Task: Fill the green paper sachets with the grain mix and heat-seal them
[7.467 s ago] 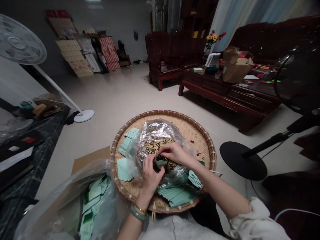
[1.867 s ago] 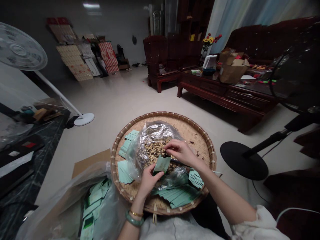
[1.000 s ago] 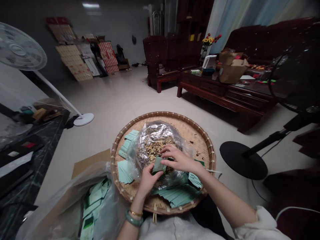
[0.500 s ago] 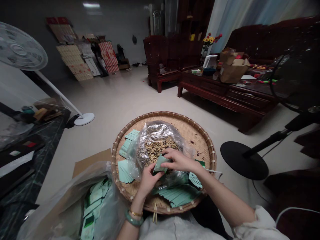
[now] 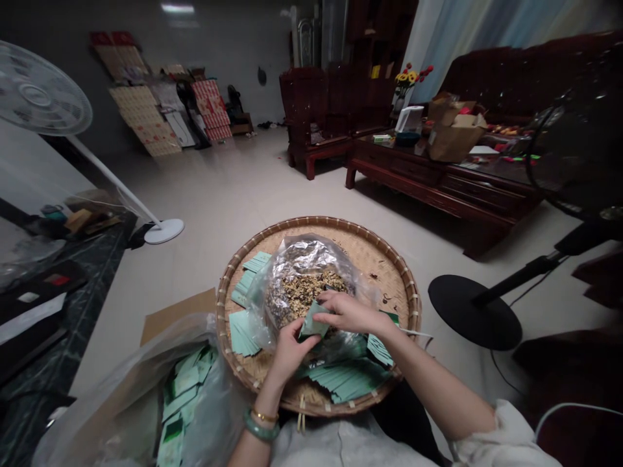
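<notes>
A small green packet [image 5: 310, 321] is pinched in my left hand [image 5: 291, 347], over a clear plastic bag [image 5: 304, 248]. The bag lies spread open and holds a dry mix of pale and dark bits [image 5: 296, 288]. My right hand [image 5: 345, 311] is closed at the packet's upper right edge, its thumb across the packet's face. A small dark thing [image 5: 329, 287] shows beside the right fingertips; its kind is unclear. Around the bag, on a round woven bamboo tray [image 5: 389, 259], are fanned stacks of green packets [image 5: 348, 379], with more packets [image 5: 243, 334] at the left.
At lower left, a large plastic bag [image 5: 111, 395] holds many green packets [image 5: 182, 395] beside a cardboard piece [image 5: 180, 314]. A white standing fan [image 5: 165, 231] is at left, a black fan base [image 5: 474, 311] at right. A dark wooden table [image 5: 413, 170] stands beyond the tray.
My right fingers have drawn slightly closer to the packet, and the small dark thing beside them shows more plainly. My left hand and the packet have barely moved.
</notes>
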A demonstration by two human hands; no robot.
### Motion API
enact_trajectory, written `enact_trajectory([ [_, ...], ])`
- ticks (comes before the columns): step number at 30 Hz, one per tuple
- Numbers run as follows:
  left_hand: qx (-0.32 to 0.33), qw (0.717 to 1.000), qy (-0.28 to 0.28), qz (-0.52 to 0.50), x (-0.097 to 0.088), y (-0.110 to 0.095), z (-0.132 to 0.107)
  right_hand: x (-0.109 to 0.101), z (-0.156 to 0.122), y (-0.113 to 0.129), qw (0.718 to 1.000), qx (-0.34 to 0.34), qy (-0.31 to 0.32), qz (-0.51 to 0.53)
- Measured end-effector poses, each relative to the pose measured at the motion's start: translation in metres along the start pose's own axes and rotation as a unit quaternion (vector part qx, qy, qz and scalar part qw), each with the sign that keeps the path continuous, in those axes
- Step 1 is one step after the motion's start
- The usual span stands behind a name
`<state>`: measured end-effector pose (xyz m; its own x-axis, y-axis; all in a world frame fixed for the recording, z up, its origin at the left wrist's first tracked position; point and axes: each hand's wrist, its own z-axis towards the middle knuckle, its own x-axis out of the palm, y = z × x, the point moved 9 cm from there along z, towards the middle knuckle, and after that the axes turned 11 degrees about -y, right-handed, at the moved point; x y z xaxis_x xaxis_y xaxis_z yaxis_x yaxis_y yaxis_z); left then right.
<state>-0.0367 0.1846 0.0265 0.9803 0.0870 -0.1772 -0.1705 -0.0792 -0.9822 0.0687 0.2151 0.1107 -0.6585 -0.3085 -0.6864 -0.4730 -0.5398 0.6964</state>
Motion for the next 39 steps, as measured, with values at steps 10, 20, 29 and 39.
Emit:
enact_trajectory([
  [10,-0.045,0.999,0.007,-0.029,0.003,-0.003,-0.003,-0.023,0.001,-0.025,0.971,0.125,-0.137,0.153],
  [20,-0.111,0.991,0.027,-0.069,0.015,0.002,-0.012,-0.005,0.013,-0.042,0.976,0.112,-0.177,0.055],
  [29,-0.127,0.982,0.059,-0.127,0.016,0.007,-0.011,0.001,0.013,-0.044,0.975,0.089,-0.178,0.099],
  [39,-0.197,0.956,0.031,-0.216,0.02,0.015,-0.013,-0.001,0.0,-0.07,0.936,0.192,-0.18,0.235],
])
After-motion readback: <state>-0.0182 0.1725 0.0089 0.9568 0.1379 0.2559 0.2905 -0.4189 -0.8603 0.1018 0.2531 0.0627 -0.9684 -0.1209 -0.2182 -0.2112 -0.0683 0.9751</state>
